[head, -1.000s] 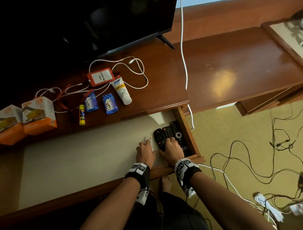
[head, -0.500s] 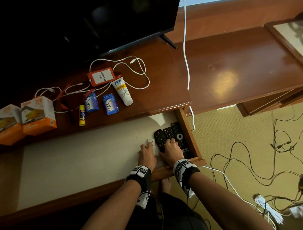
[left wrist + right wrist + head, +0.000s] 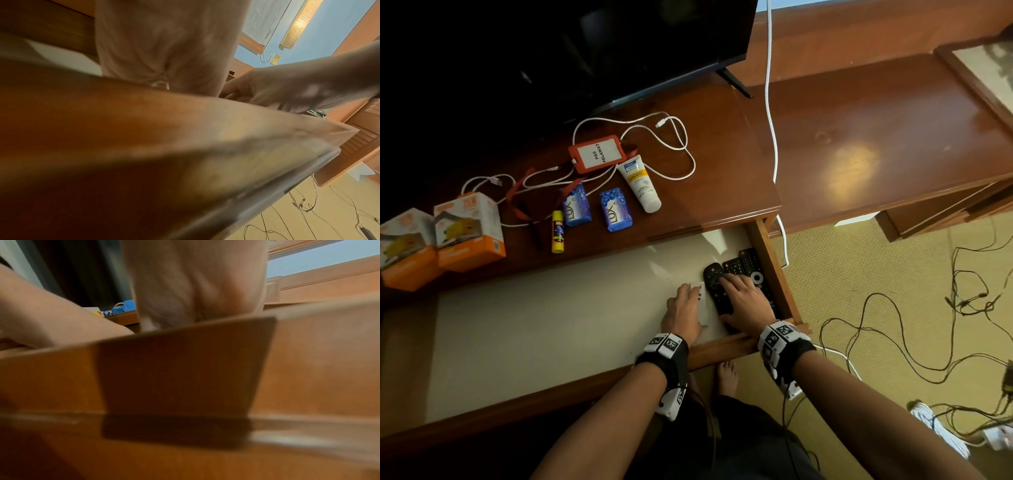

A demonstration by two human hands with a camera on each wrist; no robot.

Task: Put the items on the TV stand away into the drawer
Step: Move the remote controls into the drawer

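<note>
Both hands lie flat in the drawer's near right corner, the left hand on a small white remote and the right hand on a black remote, likely lining them up to save room.

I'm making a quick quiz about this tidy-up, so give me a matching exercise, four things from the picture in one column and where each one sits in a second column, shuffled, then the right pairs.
Things:
1. black remote
2. glue stick
3. sunscreen tube
4. orange boxes

Places:
A. far left end of the TV stand top
B. in the drawer, under the right hand
C. on the stand, just right of the two blue soap packets
D. on the stand, just left of the two blue soap packets

Pairs: 1-B, 2-D, 3-C, 4-A
</note>
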